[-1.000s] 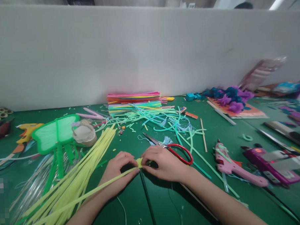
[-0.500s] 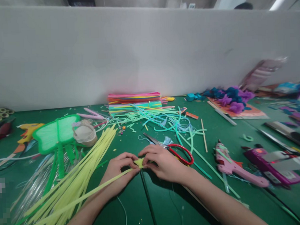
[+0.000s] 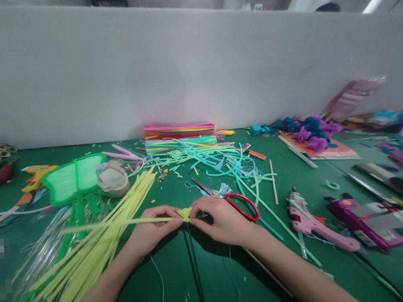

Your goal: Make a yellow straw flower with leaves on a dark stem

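Between my two hands is a small yellow piece of bent pipe cleaner (image 3: 184, 214), on what looks like a thin dark stem (image 3: 195, 267) running down toward me. My left hand (image 3: 154, 226) is closed in a pinch on the piece's left side, and a long yellow pipe cleaner (image 3: 124, 223) stretches left from those fingers. My right hand (image 3: 219, 217) pinches the right side of the same piece. Red-handled scissors (image 3: 242, 205) lie just beyond my right hand, partly behind it. A bundle of yellow pipe cleaners (image 3: 102, 244) rests by my left forearm.
A green winged shape (image 3: 76, 178) and a tape roll (image 3: 113, 179) lie to the left. Coloured pipe cleaners (image 3: 180, 132) are stacked against the grey partition (image 3: 184, 71). A pink glue gun (image 3: 320, 230) and a purple device (image 3: 365, 226) are on the right.
The long yellow pipe cleaner's free end has swung up from the lower left to nearly level. Both hands have shifted slightly left, still pinching the yellow piece.
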`<state>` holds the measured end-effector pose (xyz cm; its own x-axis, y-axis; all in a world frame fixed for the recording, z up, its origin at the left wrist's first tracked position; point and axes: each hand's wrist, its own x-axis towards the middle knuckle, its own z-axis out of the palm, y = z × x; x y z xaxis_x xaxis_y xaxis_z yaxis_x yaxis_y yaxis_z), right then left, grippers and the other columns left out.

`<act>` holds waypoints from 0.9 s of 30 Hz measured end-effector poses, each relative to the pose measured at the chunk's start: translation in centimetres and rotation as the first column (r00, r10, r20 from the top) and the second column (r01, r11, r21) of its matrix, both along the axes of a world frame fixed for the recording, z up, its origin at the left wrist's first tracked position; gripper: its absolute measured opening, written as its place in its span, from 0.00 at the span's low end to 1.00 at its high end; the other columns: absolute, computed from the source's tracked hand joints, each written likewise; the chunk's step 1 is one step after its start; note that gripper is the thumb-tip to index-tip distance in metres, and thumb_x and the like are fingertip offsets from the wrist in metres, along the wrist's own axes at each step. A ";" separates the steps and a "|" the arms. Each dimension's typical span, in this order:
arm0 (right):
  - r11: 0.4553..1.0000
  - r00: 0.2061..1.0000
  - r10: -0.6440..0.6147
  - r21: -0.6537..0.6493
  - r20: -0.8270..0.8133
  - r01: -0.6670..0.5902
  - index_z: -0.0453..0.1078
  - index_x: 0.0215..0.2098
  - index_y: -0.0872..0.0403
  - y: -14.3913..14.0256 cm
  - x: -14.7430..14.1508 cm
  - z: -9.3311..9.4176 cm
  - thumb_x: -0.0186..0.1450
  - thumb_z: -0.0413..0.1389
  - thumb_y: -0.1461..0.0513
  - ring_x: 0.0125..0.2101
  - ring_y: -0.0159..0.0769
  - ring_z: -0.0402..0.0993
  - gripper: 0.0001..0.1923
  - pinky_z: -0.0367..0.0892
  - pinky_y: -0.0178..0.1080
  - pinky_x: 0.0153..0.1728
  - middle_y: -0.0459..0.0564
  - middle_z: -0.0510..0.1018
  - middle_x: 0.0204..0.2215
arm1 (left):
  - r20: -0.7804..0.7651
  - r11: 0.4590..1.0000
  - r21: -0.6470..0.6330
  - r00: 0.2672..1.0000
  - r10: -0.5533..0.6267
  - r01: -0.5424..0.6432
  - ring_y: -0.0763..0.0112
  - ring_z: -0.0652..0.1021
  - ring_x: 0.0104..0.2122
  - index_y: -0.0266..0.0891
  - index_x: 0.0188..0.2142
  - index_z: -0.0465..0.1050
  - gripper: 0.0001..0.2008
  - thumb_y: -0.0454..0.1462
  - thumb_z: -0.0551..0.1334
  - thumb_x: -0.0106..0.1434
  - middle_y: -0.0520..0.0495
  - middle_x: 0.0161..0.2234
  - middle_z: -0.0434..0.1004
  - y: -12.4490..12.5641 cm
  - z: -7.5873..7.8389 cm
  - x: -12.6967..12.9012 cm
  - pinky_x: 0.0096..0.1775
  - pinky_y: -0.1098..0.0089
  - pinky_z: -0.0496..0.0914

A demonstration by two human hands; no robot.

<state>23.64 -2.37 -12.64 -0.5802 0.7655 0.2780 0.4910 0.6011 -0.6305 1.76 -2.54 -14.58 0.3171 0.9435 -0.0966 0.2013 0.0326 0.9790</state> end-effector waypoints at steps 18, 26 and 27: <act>0.955 0.970 -0.172 -0.272 -0.173 0.121 0.72 0.31 0.53 0.9 1.2 -0.8 0.61 0.59 0.62 0.32 0.29 0.74 0.02 0.67 0.32 0.35 0.44 0.79 0.31 | 0.417 0.602 0.050 0.564 0.713 -0.797 0.77 0.73 0.25 0.40 0.49 0.67 0.23 0.41 0.69 0.55 0.52 0.30 0.73 1.6 2.2 -3.8 0.26 0.78 0.70; 0.955 0.971 -0.172 -0.269 -0.167 0.123 0.73 0.31 0.53 0.8 1.3 0.1 0.61 0.59 0.63 0.32 0.30 0.74 0.02 0.68 0.34 0.36 0.44 0.79 0.31 | 0.019 0.480 0.670 0.659 0.752 -0.566 0.63 0.77 0.38 0.45 0.54 0.64 0.17 0.39 0.58 0.66 0.45 0.46 0.72 0.5 2.7 -5.5 0.43 0.60 0.70; 0.956 0.970 -0.178 -0.265 -0.168 0.129 0.73 0.31 0.53 0.9 1.3 0.2 0.61 0.59 0.63 0.32 0.29 0.74 0.02 0.68 0.33 0.36 0.43 0.79 0.31 | -0.053 0.464 0.744 0.649 0.759 -0.481 0.57 0.75 0.45 0.43 0.53 0.66 0.15 0.37 0.55 0.68 0.43 0.47 0.71 0.5 2.6 -6.1 0.48 0.56 0.68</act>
